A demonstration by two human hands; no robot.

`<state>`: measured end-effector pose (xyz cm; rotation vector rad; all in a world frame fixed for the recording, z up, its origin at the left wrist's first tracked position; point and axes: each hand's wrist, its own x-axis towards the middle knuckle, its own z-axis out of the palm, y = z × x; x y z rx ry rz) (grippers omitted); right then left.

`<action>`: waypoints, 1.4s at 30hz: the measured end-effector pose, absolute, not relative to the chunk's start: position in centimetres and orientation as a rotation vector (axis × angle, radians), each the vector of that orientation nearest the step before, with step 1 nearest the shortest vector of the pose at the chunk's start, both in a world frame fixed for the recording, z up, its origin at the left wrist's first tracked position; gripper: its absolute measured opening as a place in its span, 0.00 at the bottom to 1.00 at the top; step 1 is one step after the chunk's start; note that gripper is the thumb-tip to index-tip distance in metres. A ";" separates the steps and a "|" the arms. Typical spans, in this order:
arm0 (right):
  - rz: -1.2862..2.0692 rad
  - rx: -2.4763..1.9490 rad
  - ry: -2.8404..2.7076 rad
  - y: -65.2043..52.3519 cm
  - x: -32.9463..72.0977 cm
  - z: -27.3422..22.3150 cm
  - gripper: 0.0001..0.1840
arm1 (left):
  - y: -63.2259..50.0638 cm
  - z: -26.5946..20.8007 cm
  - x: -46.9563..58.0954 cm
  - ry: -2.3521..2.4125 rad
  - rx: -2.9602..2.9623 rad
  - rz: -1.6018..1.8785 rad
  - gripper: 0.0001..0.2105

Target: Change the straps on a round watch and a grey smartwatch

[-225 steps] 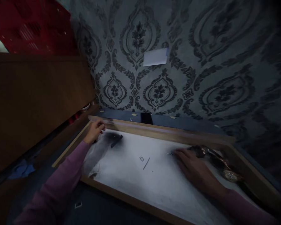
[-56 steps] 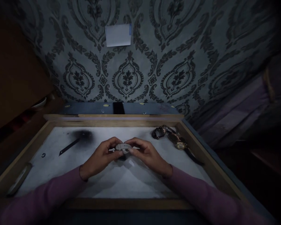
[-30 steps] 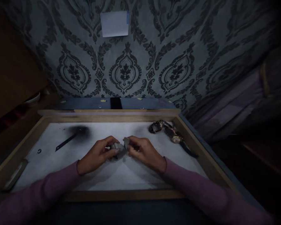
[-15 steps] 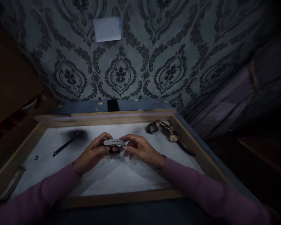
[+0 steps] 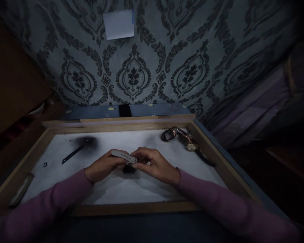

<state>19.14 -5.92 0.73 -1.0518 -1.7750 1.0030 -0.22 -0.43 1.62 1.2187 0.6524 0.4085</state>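
Above the middle of a shallow wooden tray with a white bottom (image 5: 108, 195), both hands hold one watch. Its grey strap (image 5: 123, 155), with a row of holes, faces up, and its dark case (image 5: 129, 168) hangs below. My left hand (image 5: 105, 165) is closed on the watch's left side. On the right side, my right hand (image 5: 154, 165) pinches the strap end between thumb and fingers. The fingertips partly hide the strap's joint with the case. In the tray's far right corner lie a dark-strapped watch (image 5: 169, 134) and a gold-faced watch (image 5: 191, 147).
A thin dark flat strip (image 5: 72, 154) lies at the tray's left, near a small black curved piece (image 5: 45, 164). A long object (image 5: 21, 190) leans by the left wall. Behind the tray is a black rectangular item (image 5: 125, 110) on blue cloth. White paper (image 5: 119, 24) hangs on the patterned wall.
The watch has turned in my hands: the strap now slants down to the right and the case sits lower. The whole view has shifted slightly.
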 end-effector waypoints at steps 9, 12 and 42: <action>0.979 -1.003 -1.784 -6.1 18.8 0.4 0.16 | -0.7 2.0 -0.3 0.697 1.116 0.406 0.02; 0.935 -0.991 -1.817 -6.0 19.0 0.3 0.14 | -0.9 2.3 -0.1 0.728 1.129 0.394 0.04; 1.688 -0.775 -0.743 -4.4 16.7 3.3 0.20 | -1.4 1.2 0.3 0.585 1.013 0.422 0.19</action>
